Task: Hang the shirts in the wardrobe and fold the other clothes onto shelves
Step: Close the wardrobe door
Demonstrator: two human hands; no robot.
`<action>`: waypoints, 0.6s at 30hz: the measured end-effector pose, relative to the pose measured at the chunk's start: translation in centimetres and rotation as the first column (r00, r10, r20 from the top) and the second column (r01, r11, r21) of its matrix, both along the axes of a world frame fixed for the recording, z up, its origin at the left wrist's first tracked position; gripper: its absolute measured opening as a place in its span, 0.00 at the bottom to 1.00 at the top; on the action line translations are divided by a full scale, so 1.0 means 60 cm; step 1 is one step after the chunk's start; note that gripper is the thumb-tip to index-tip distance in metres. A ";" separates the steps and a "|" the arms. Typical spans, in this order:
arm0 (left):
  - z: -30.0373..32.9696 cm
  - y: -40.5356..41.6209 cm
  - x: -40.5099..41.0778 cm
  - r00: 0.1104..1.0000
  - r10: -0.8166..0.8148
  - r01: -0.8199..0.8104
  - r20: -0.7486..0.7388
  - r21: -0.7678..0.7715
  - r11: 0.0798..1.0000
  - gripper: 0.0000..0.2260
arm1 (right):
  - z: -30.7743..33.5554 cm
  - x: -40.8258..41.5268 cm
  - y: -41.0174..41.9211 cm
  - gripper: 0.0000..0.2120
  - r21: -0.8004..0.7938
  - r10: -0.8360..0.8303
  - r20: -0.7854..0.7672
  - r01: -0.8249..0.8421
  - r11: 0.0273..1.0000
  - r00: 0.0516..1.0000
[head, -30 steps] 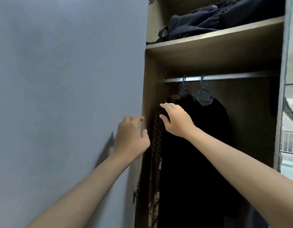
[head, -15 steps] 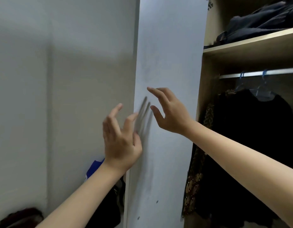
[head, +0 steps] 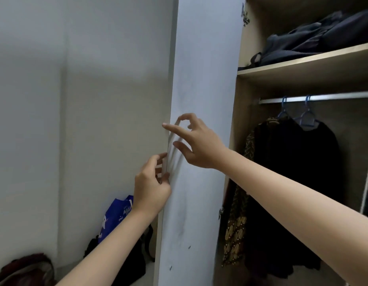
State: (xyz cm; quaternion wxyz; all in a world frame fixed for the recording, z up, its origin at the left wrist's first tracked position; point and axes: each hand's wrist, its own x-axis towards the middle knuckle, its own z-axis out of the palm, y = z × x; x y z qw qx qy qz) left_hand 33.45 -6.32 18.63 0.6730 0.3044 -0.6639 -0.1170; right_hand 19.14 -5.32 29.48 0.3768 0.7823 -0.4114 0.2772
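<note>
The fingers (head: pixel 161 162) of the left hand (head: pixel 151 187) are loosely curled at the free edge of the open wardrobe door (head: pixel 199 100), with the tips right at that edge; whether they actually clasp it or only touch it cannot be told. The right hand (head: pixel 201 146) is held in front of the door's pale face, its forefinger stretched out toward the same edge, the thumb apart below it and the other fingers bent; it holds nothing, and its shadow falls on the door just under it. Both bare forearms reach in from the bottom of the view.

Right of the door the wardrobe stands open. A metal rail (head: pixel 323 98) runs under a wooden shelf (head: pixel 302 67), and two blue hangers (head: pixel 304 118) hook over it near its left end. A black garment (head: pixel 298 182) hangs from them, with a dark patterned garment (head: pixel 238 223) hanging just beside it against the wardrobe's left wall. On the shelf above lies a pile of dark clothes (head: pixel 315 44).

Left of the door, by a plain white wall (head: pixel 75 100), a blue bag (head: pixel 115 217) stands on the floor with a black bag (head: pixel 133 263) just beside it, and a dark reddish bundle (head: pixel 22 269) lies in the bottom left corner.
</note>
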 end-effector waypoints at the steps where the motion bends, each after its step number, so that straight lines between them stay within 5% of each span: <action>1: -0.003 0.016 -0.012 1.000 -0.024 0.024 -0.010 0.001 1.000 0.21 | -0.003 -0.013 0.014 0.22 0.000 0.011 0.023 -0.011 1.000 1.000; 6: -0.021 0.101 -0.100 0.976 -0.203 0.199 -0.085 -0.050 0.979 0.20 | -0.015 -0.102 0.105 0.17 -0.086 0.071 0.160 -0.058 0.995 0.985; 12: -0.043 0.169 -0.237 0.839 -0.519 0.514 -0.160 -0.076 0.854 0.17 | -0.021 -0.234 0.228 0.23 -0.043 -0.042 0.227 0.053 0.998 0.973; 15: -0.049 0.181 -0.302 0.770 -0.634 0.632 -0.068 -0.046 0.773 0.17 | -0.026 -0.295 0.272 0.23 -0.084 -0.173 0.220 0.196 0.977 0.960; 18: -0.056 0.166 -0.366 0.800 -0.572 0.598 0.183 -0.161 0.785 0.19 | -0.030 -0.352 0.301 0.26 -0.126 -0.389 0.189 0.415 0.901 0.902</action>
